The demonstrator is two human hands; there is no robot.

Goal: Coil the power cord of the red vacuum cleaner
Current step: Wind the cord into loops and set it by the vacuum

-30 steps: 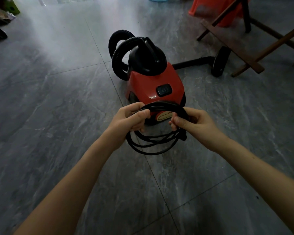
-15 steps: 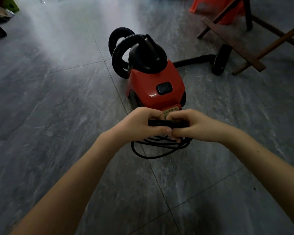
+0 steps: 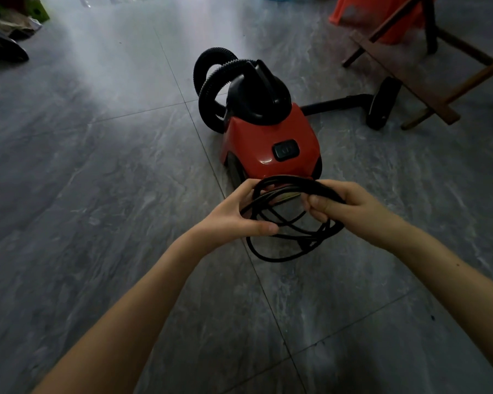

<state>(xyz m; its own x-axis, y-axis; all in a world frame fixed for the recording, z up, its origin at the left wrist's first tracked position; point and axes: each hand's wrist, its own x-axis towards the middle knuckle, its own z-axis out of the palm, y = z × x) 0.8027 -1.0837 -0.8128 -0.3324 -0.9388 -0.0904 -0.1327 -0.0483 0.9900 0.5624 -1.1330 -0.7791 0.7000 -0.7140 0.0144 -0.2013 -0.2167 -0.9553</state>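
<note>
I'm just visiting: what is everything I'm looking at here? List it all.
vacuum cleaner: one, red with black top, on the floor
hose: one, black, ribbed, looped at the cleaner's far left
wand with floor nozzle: one, black, right of the cleaner
power cord: one, black, coiled between both hands
wooden frame: one, brown, upper right
orange plastic item: one, behind the frame, cut off
floor: grey marbled tiles
left hand: grips the coil's left side
right hand: grips its right side
</note>
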